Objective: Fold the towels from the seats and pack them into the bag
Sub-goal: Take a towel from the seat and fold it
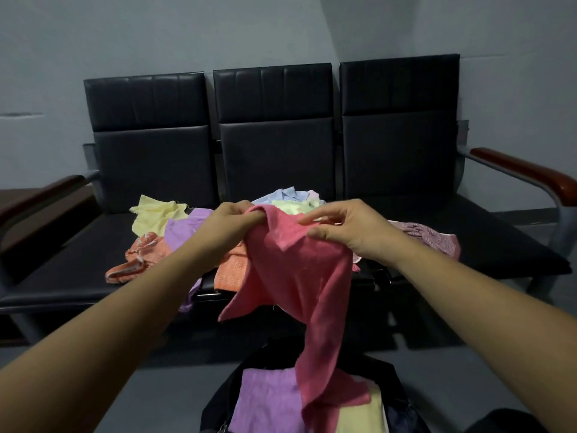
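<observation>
Pink towel (299,276) was up in the air just in front of the seats (78,270), held by both hands along its top edge. The rest hung down, and its tail end draped into the bag (218,407) on the floor in front of the seats.

Left hand (231,223): fingers (254,216) curled tight, clamped on a bunched top corner. Right hand (343,232): thumb and fingertips closed on a folded-over flap of the same edge, in a looser pinch. Not folded yet; it was crumpled and twisted along the drop.

Handling, my read: thin, light, limp cloth with no stiffness and nothing fragile. It sags wherever unsupported, so take two adjacent corners and pull the edge taut. A pinch is enough. The weave looked slightly rough, so slip is unlikely.

Bag was dark, with its mouth open. Inside were a purple towel (268,398) laid flat and a yellow towel (362,417) beside it, partly covered by the pink tail. Couldn't tell how much room was left.

On the seats: loose towels (140,257), mixed colours, all unfolded. Judging by that, most of the job was not done.
</observation>
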The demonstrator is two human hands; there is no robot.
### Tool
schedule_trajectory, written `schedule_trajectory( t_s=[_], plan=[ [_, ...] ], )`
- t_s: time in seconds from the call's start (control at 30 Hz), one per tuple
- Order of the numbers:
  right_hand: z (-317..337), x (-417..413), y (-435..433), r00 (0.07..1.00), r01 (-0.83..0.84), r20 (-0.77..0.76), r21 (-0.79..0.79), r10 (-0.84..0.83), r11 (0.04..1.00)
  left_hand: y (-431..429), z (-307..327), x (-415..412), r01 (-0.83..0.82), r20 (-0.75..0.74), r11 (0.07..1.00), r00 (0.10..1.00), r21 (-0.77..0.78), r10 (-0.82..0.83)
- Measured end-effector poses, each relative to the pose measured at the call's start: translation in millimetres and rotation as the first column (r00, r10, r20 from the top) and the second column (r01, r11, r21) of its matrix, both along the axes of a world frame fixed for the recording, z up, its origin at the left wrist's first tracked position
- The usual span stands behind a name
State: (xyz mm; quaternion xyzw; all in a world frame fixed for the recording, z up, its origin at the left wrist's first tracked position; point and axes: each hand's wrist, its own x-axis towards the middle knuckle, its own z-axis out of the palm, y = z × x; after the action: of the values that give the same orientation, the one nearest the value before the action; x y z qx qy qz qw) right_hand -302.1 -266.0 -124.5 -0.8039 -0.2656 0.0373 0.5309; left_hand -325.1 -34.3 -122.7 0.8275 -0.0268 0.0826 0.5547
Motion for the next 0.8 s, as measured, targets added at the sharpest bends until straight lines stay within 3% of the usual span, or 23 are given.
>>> schedule_trajectory(
  t_s=[0.1,0.17,0.3,0.43,0.53,0.6,0.8],
  plan=[
    [-1.2,-8.5,8.1,1.0,0.006,0.0,-0.116,-0.006,0.993,-7.6,2.8,-0.4,0.001,-0.078,0.997,0.997,-0.075,-0.007],
    [-5.7,-11.6,16.7,0.999,0.009,0.051,-0.173,0.0,0.985,-14.3,4.2,2.3,0.013,-0.103,1.0,0.995,-0.007,-0.014],
    [-9.7,-4.0,24.4,0.973,0.121,0.206,-0.074,-0.104,0.99,-17.5,5.9,4.3,-0.01,-0.107,0.991,0.994,0.136,0.025],
    [-2.6,-1.7,16.1,0.993,0.114,-0.04,0.171,-0.109,0.979,-1.6,0.0,2.0,0.142,-0.088,0.984,0.987,0.112,-0.132],
    [-3.3,0.4,15.3,0.965,0.16,-0.256,0.373,-0.064,0.914,11.1,-10.5,5.9,0.204,-0.093,0.907,0.979,0.369,-0.183],
    [-3.5,2.9,13.8,0.935,0.221,-0.35,0.448,-0.057,0.866,20.2,-22.6,11.3,0.233,-0.161,0.859,0.971,0.456,-0.178],
    [-7.8,14.9,-5.5,0.895,0.35,-0.429,0.516,-0.118,0.782,47.2,-53.7,13.4,0.256,-0.298,0.822,0.948,0.508,-0.112]
  ],
)
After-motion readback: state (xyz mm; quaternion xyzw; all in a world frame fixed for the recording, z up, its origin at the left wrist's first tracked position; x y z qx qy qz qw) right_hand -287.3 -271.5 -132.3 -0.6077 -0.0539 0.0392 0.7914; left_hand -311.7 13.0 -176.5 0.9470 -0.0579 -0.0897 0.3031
